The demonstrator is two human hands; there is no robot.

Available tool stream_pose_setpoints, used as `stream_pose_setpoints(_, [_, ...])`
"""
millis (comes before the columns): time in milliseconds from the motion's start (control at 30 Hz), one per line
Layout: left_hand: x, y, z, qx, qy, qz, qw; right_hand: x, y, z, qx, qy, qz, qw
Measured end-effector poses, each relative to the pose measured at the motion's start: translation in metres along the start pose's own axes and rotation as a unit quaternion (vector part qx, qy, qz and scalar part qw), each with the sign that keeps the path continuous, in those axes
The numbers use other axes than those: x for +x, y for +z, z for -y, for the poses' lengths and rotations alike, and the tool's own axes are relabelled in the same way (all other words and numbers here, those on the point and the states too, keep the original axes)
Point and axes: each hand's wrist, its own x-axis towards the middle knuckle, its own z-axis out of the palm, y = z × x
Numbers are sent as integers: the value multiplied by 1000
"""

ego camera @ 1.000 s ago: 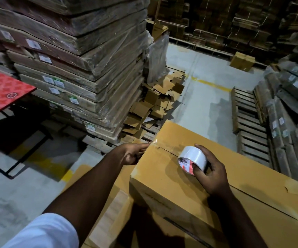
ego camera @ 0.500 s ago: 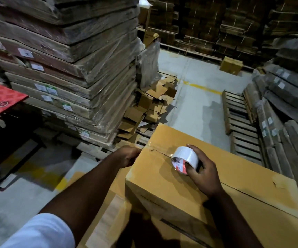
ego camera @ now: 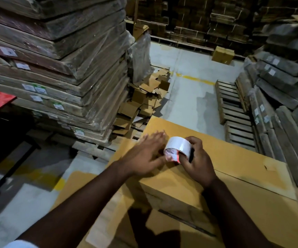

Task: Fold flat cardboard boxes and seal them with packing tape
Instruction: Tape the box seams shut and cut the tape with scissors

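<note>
Cardboard box [ego camera: 225,169]: my left hand [ego camera: 144,154] lies flat near its far-left corner; my right hand [ego camera: 196,160] grips the tape roll [ego camera: 177,146], label unreadable.

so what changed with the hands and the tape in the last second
The left hand left the box's far left edge and swung in, now flat and blurred on the cardboard box beside the tape roll. The right hand still grips the roll on the box top.
</note>
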Motion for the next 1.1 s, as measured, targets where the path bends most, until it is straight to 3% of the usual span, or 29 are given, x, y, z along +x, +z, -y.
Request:
stream_pose_setpoints(133, [9,28,11,159,4,30,987,10,-20,3,-109,-101,5,989])
stream_pose_setpoints(333, [9,29,9,192,-6,48,980,8,-62,-8,-225,-164,55,959])
stream_pose_setpoints(400, [9,30,4,200,-21,52,978,5,-61,-7,-179,-114,77,974])
stream_pose_setpoints(500, [14,38,-13,185,-38,50,981,-5,-49,-13,7,22,94,995])
stream_pose_setpoints(600, [21,54,-28,173,-19,37,984,-18,-34,-18,86,26,69,994])
stream_pose_setpoints(733, [24,59,-29,174,-25,36,984,-20,-38,-29,44,12,51,998])
stream_pose_setpoints(933, [25,57,-33,180,-32,49,982,-28,-89,-57,-142,-87,23,986])
stream_pose_setpoints(1100, [31,66,-49,191,-49,31,980,-33,-73,-49,3,-1,31,999])
